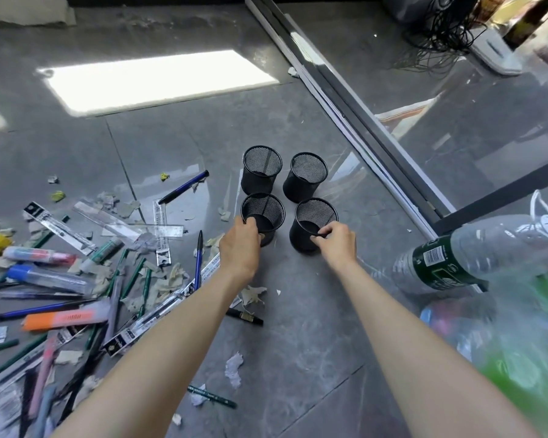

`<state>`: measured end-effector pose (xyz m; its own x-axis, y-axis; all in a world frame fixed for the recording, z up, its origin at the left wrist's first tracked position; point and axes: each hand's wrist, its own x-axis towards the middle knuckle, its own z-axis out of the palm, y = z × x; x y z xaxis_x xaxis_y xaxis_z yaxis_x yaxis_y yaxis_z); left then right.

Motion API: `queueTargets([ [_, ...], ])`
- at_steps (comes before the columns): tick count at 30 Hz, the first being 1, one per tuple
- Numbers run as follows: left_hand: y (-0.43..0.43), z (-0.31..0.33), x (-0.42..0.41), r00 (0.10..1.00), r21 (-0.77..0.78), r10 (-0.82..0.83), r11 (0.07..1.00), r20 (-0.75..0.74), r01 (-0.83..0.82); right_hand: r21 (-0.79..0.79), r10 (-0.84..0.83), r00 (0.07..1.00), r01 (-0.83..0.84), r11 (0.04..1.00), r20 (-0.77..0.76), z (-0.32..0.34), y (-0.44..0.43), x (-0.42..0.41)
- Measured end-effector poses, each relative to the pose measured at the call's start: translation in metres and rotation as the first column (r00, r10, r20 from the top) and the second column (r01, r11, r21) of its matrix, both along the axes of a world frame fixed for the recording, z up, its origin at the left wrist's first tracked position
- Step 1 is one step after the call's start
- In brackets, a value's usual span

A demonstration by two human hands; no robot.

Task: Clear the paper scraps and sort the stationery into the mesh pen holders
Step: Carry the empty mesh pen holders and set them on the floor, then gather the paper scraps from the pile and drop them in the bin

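Several black mesh pen holders stand upright in a square on the grey floor. My left hand grips the near rim of the front left holder. My right hand pinches the near rim of the front right holder. The back left holder and back right holder stand free behind them. All look empty. Left of my arms lies a heap of stationery: pens, green pencils, rulers, highlighters and packed refills, mixed with torn paper scraps.
A clear plastic bottle with a green label lies at the right beside a plastic bag of bottles. A metal frame rail runs diagonally behind the holders. Cables lie at the top right.
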<state>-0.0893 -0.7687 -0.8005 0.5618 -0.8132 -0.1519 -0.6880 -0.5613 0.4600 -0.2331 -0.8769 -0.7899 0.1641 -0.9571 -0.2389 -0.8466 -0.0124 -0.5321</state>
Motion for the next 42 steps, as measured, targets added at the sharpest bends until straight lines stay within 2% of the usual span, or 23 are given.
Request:
queueTargets([
  [2,0.002,0.001,0.001,1.000,0.020,0.007,1.000,0.021,-0.007,0.022,-0.009,1.000,0.009,1.000,0.004,-0.003,0.002,0.002],
  [5,0.009,-0.002,0.003,0.987,0.070,-0.008,0.998,0.159,-0.003,0.026,-0.019,1.000,0.019,0.999,-0.014,-0.005,0.002,0.004],
  [9,0.025,-0.012,0.007,0.971,0.111,-0.021,0.994,0.239,-0.006,0.065,-0.013,0.996,0.020,0.998,-0.093,-0.002,0.002,0.003],
  [13,0.038,-0.011,0.013,0.988,0.139,0.025,0.989,0.155,-0.047,0.145,0.048,0.987,-0.026,0.989,-0.153,0.014,0.008,0.016],
  [17,0.047,0.000,0.017,0.994,0.121,0.053,0.991,0.095,-0.064,-0.030,0.114,0.974,-0.122,0.992,-0.197,0.039,0.017,0.033],
  [21,0.052,0.017,0.024,0.994,0.218,-0.016,0.976,0.110,-0.009,-0.066,0.327,0.918,-0.349,0.935,-0.222,0.058,0.032,0.057],
  [23,0.060,0.022,0.035,0.988,0.279,-0.095,0.958,0.119,0.059,-0.091,0.449,0.866,-0.476,0.874,-0.218,0.064,0.045,0.073],
  [26,0.081,0.027,0.062,0.967,0.375,-0.209,0.916,0.149,0.141,-0.188,0.619,0.749,-0.661,0.727,-0.236,0.075,0.063,0.095],
  [28,0.100,0.031,0.087,0.957,0.429,-0.238,0.891,0.164,0.148,-0.144,0.730,0.644,-0.764,0.629,-0.228,0.081,0.077,0.110],
  [30,0.123,0.035,0.111,0.966,0.466,-0.215,0.876,0.144,0.125,-0.036,0.811,0.548,-0.832,0.554,-0.205,0.082,0.093,0.125],
  [35,0.186,0.036,0.149,0.977,0.529,-0.192,0.841,0.091,0.116,0.224,0.916,0.258,-0.916,0.333,-0.308,0.058,0.135,0.159],
  [39,0.262,0.025,0.156,0.994,0.527,-0.106,0.844,-0.021,0.101,0.239,0.942,0.153,-0.944,0.229,-0.300,0.030,0.182,0.193],
  [42,0.317,0.020,0.147,0.996,0.584,-0.020,0.809,-0.092,0.070,0.260,0.940,0.068,-0.952,0.162,-0.335,0.014,0.221,0.201],
])
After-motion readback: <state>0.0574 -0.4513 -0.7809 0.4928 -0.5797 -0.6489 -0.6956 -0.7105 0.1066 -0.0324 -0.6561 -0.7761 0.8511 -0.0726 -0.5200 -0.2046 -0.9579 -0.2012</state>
